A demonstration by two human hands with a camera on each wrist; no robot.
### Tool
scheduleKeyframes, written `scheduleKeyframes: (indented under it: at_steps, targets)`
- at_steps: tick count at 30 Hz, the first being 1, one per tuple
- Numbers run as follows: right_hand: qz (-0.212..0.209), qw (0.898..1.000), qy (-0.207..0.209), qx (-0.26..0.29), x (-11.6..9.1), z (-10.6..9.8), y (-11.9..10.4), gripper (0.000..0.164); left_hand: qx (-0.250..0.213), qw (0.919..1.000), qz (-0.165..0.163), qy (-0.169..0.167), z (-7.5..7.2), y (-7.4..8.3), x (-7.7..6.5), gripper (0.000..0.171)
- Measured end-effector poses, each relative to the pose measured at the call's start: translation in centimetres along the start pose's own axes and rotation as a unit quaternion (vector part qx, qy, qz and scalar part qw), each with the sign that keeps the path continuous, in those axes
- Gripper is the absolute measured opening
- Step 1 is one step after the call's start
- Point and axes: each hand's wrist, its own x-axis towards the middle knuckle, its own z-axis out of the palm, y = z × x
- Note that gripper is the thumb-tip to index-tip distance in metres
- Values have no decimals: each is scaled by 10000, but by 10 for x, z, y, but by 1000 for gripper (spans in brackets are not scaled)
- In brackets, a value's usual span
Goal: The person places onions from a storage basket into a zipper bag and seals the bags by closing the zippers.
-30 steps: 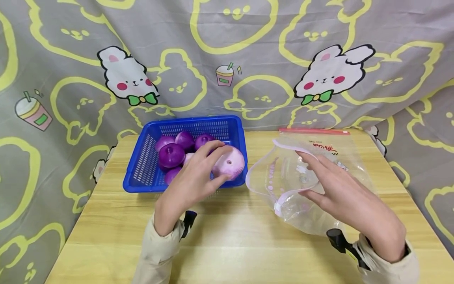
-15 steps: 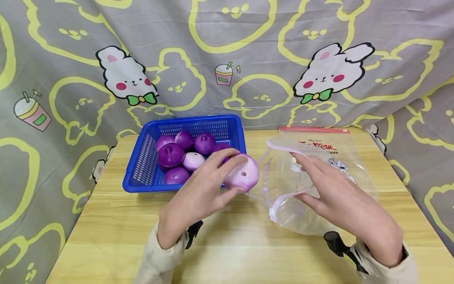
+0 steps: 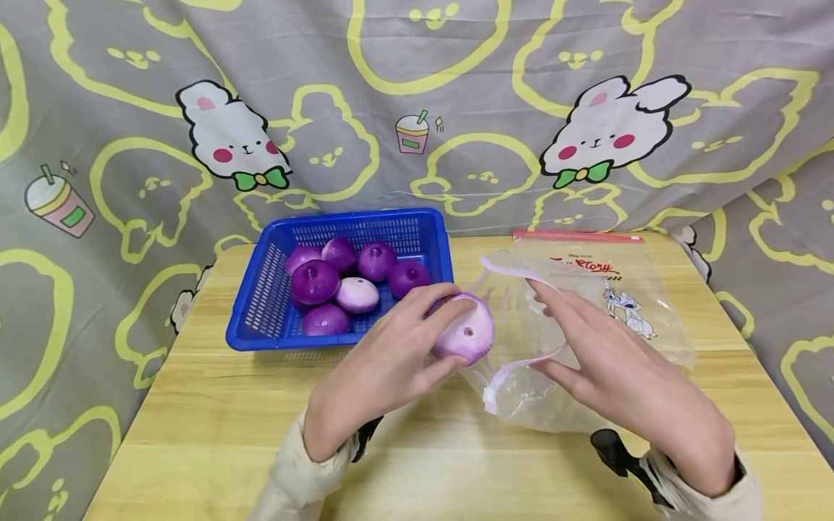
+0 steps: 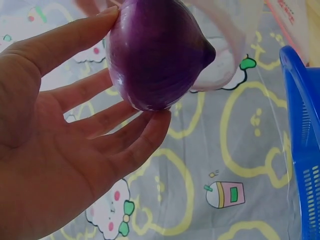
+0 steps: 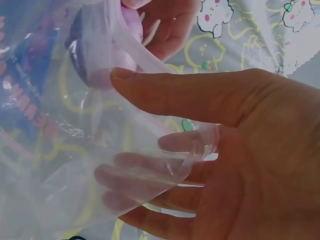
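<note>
A purple onion [image 3: 470, 333] with a pale root end is in my left hand [image 3: 391, 354], its thumb and fingers curved around it at the mouth of a clear zip bag [image 3: 521, 391]. From the left wrist view, the onion [image 4: 155, 55] shows its dark pointed side. My right hand [image 3: 612, 354] spreads the bag's lilac-edged mouth, fingers at the upper rim and thumb at the lower one. Through the plastic in the right wrist view, several straight fingers of this hand [image 5: 240, 150] are visible, with the thumb lying across the rim. A white slider [image 3: 489, 400] sits at the bag's near corner.
Left of the bag stands a blue plastic basket [image 3: 244, 318] with several more purple onions [image 3: 316, 281]. A second clear bag [image 3: 658, 297] with a red zip edge lies flat at the back right of the wooden table [image 3: 215, 449]. Behind hangs a patterned grey curtain [image 3: 482, 43].
My left hand has carried the onion out of the basket, rightward and nearer, up to the bag's mouth. My right hand and the bag have shifted slightly left.
</note>
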Motion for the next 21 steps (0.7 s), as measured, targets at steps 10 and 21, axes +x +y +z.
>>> scheduleKeyframes:
  at_steps: [10,21]
  targets:
    - [-315,9985,442,90,0,-3,-2,103,191,9998,-52,24,4,2,1,55]
    - [-298,9977,557,257,2,-4,-1,103,324,9994,-95,43,4,3,4,54]
